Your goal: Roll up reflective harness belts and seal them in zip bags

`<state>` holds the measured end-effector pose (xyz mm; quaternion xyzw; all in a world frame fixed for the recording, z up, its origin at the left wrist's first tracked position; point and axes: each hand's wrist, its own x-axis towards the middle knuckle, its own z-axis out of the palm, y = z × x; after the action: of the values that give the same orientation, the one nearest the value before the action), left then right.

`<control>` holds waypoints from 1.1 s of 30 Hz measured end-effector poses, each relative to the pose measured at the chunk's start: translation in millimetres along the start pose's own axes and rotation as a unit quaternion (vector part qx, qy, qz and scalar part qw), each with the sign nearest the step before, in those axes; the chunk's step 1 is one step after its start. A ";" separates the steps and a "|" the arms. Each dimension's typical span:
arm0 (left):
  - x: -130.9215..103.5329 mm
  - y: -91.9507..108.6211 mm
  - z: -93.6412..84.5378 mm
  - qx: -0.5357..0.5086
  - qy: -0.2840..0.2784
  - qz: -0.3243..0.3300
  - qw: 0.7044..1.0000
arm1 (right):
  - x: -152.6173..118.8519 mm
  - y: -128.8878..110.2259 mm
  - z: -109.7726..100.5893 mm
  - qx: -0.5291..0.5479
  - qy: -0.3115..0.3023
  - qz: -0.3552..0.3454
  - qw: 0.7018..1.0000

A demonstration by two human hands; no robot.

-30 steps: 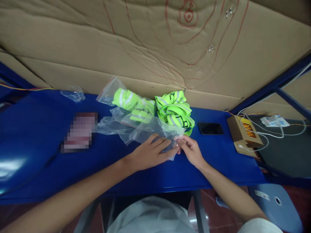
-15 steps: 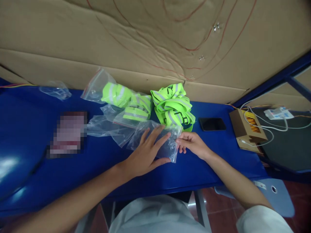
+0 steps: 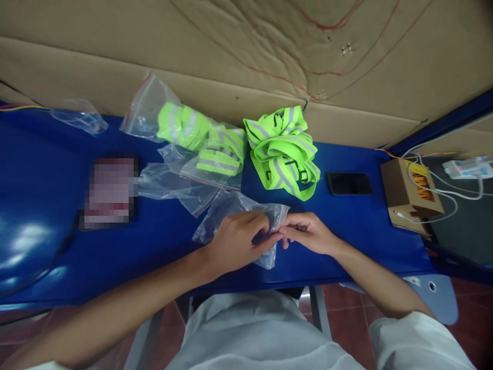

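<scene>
A clear plastic bag (image 3: 223, 208) lies flat on the blue table (image 3: 54, 216) in front of me. My left hand (image 3: 234, 241) rests on the bag with its fingers curled, pinching the plastic at the bag's right end. My right hand (image 3: 308, 234) meets it there, fingertips pinched on the same edge of the bag. Just behind lies a loose bundle of neon-yellow reflective straps (image 3: 283, 151). To its left, more neon straps sit inside clear bags (image 3: 204, 146).
A black phone (image 3: 348, 183) lies right of the strap bundle. A small cardboard box (image 3: 408, 198) with white cables stands at the far right. A crumpled empty bag (image 3: 79, 115) lies at the back left, a blurred reddish item (image 3: 110, 190) on the left. Cardboard (image 3: 231, 51) lines the back.
My left hand has gone from flat with spread fingers on the bag to curled and pinching its right end. The right hand stays at that edge. The view has shifted a little.
</scene>
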<state>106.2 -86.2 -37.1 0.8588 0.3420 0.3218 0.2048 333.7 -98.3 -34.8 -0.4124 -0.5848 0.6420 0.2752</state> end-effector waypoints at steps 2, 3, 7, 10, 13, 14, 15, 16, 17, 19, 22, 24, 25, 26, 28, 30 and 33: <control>-1.8 2.6 -3.0 0.005 -0.015 0.015 1.000 | 1.4 2.1 2.7 0.012 -0.005 0.010 1.000; -2.7 3.6 -3.7 0.008 -0.022 0.025 0.999 | 1.7 3.9 3.6 0.020 -0.011 0.015 1.000; -3.7 4.2 -5.8 -0.008 -0.033 0.048 0.998 | -0.5 12.5 3.3 0.068 -0.012 0.029 0.997; -1.8 -0.4 -15.4 -0.050 0.001 0.022 0.998 | -2.9 15.2 0.1 0.083 0.017 0.029 0.996; 0.0 -7.7 -31.3 -0.027 0.076 0.027 0.996 | -3.8 12.9 -0.7 0.049 0.071 0.004 0.996; 0.4 -10.3 -36.1 -0.002 0.100 0.049 0.994 | -3.7 11.4 -0.2 0.037 0.092 -0.013 0.995; 1.0 -12.9 -39.9 0.025 0.115 0.075 0.990 | -3.4 9.9 0.4 0.026 0.107 -0.029 0.993; 1.6 -15.3 -42.4 0.050 0.117 0.101 0.987 | -3.0 8.4 1.2 0.018 0.115 -0.043 0.992; 2.4 -17.5 -43.6 0.072 0.101 0.123 0.985 | -2.5 7.0 1.8 0.012 0.116 -0.053 0.992; 4.1 -21.9 -42.6 0.115 0.034 0.145 0.982 | -1.5 5.0 2.5 0.003 0.107 -0.057 0.993; 5.4 -29.0 -36.5 0.174 -0.067 0.136 0.973 | 0.6 4.7 1.6 -0.010 0.125 -0.044 0.991; 5.3 -33.2 -31.9 0.194 -0.093 0.112 0.970 | 1.7 6.0 0.0 -0.012 0.189 -0.043 0.981; 5.1 -34.6 -29.7 0.202 -0.097 0.099 0.970 | 2.0 6.8 -0.7 -0.014 0.224 -0.046 0.973; 4.8 -35.4 -27.5 0.208 -0.096 0.088 0.969 | 1.9 7.4 -1.3 -0.019 0.246 -0.047 0.968; 4.4 -35.0 -22.9 0.216 -0.091 0.076 0.969 | 1.1 7.8 -1.5 -0.023 0.239 -0.036 0.970; 4.2 -32.6 -18.6 0.218 -0.083 0.071 0.970 | -0.1 7.0 -0.3 -0.014 0.182 -0.017 0.983; 3.9 -28.5 -14.2 0.221 -0.069 0.060 0.971 | -1.5 4.1 2.0 0.019 0.139 0.002 0.990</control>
<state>85.6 -62.2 -41.7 0.9218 0.3376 0.1899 0.0130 333.3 -101.3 -38.5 -0.4938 -0.5274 0.5901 0.3603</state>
